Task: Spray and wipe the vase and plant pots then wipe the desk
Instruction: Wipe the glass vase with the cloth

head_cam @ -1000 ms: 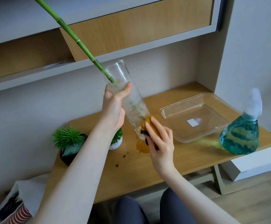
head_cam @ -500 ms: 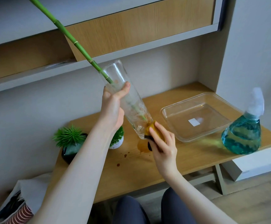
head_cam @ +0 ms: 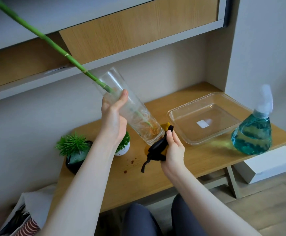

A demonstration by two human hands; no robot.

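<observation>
My left hand grips a tall clear glass vase, tilted with its mouth up to the left above the desk. A long green bamboo stalk sticks out of it, roots showing at the bottom. My right hand holds a black and yellow cloth just under the vase's base. A black pot with a spiky green plant and a small white pot stand on the wooden desk at the left. A blue spray bottle stands at the right.
A clear plastic tray lies on the desk between vase and bottle. Brown spots mark the desk under the vase. A shelf with a wooden panel hangs overhead. A white box sits on the floor at the right, a bag at the left.
My right hand has come off the vase's lower side and dropped just below its base, the cloth now hanging loose. The vase has stayed tilted in my left hand.
</observation>
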